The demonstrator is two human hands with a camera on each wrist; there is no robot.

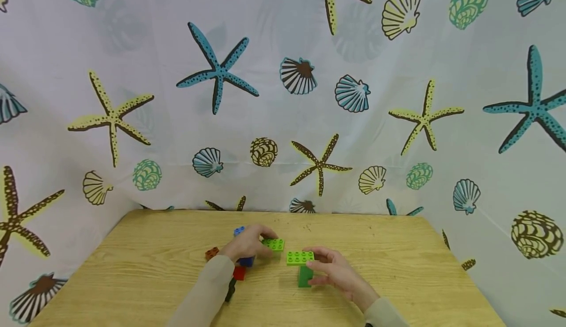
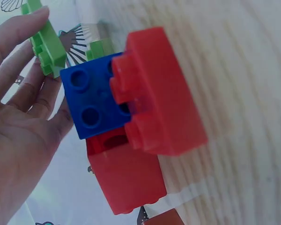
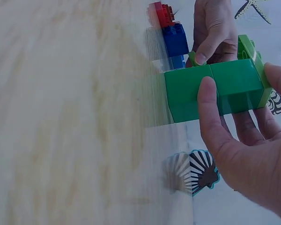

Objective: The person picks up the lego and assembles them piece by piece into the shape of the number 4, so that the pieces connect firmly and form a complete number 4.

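Note:
My left hand holds a light green brick between thumb and fingers, just above the table; its studs show past the fingertips in the head view. The right hand grips an upright stack of two dark green blocks, with the index finger across the near face. A light green eight-stud brick tops this stack and overhangs it toward the left hand. Close beside the left hand lie a dark blue brick and a red brick.
A second red brick sits beside the dark blue one. Left of the left hand is a brown brick, and beyond it a lighter blue brick. The wooden table ends at a shell-patterned curtain.

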